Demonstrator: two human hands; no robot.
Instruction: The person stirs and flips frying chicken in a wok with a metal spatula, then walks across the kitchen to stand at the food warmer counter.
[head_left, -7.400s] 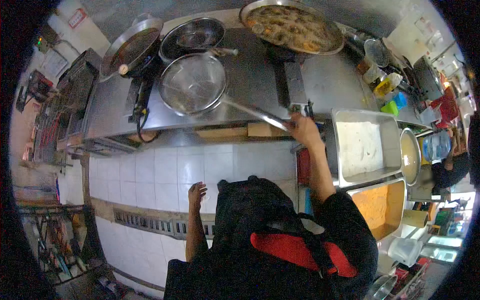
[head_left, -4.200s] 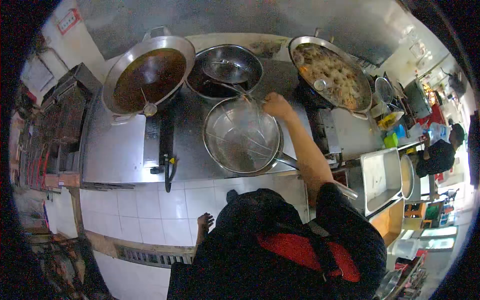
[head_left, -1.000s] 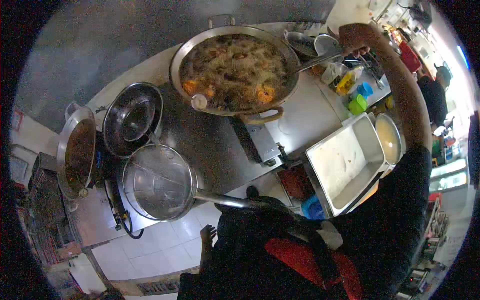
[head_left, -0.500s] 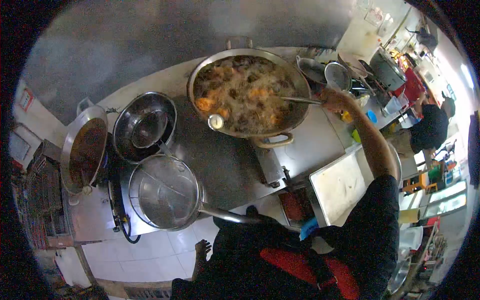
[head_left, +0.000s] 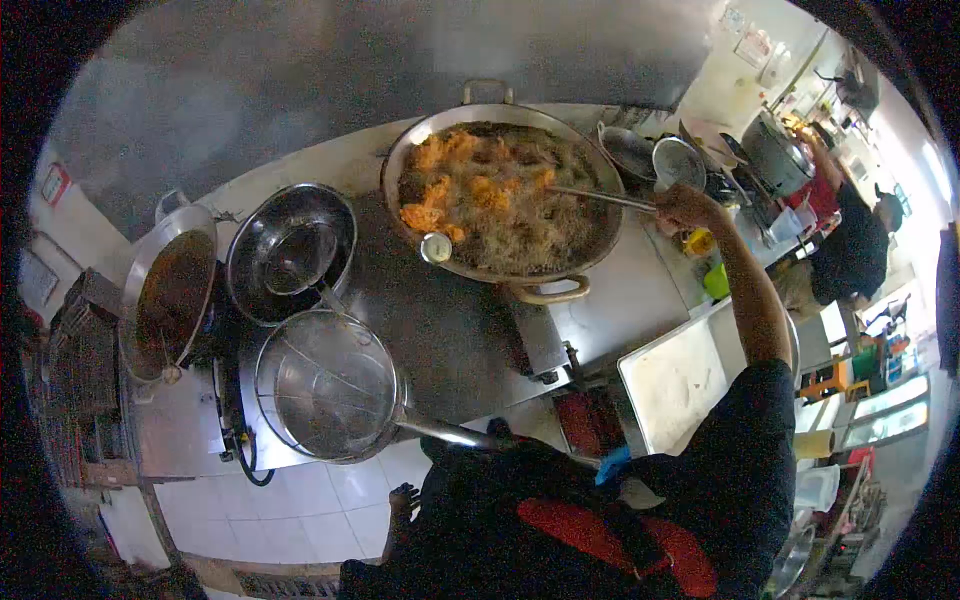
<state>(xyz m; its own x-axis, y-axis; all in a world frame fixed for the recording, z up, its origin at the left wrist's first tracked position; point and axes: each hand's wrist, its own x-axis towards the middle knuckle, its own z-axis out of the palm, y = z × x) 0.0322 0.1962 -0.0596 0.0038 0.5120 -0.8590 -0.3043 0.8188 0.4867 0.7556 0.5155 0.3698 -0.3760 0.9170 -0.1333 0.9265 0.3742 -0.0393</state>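
My right hand [head_left: 687, 208] is closed around the end of a long metal utensil [head_left: 605, 197]. The utensil's far end reaches into a wide two-handled wok [head_left: 545, 288], and bubbling oil hides the shape of its tip. Orange-brown fried pieces [head_left: 428, 208] float mostly in the left and upper part of the oil. A round dial thermometer [head_left: 436, 248] sits at the wok's near-left rim. Low at my side hangs my left hand [head_left: 404, 497], fingers spread and holding nothing. Nearest to it is a large wire-mesh strainer [head_left: 328, 385], its long handle pointing toward my body.
Left of the wok stand a dark metal bowl [head_left: 290, 252] and a second pan of brown liquid [head_left: 172, 300]. A pale rectangular tray [head_left: 675, 385] lies near my right arm. Smaller strainers [head_left: 678, 163] and a pot [head_left: 778, 160] stand at right; another person [head_left: 852, 245] is beyond.
More orange pieces show at the oil's surface, gathered on the left. The utensil's tip has shifted slightly left. My left hand still hangs in the same place.
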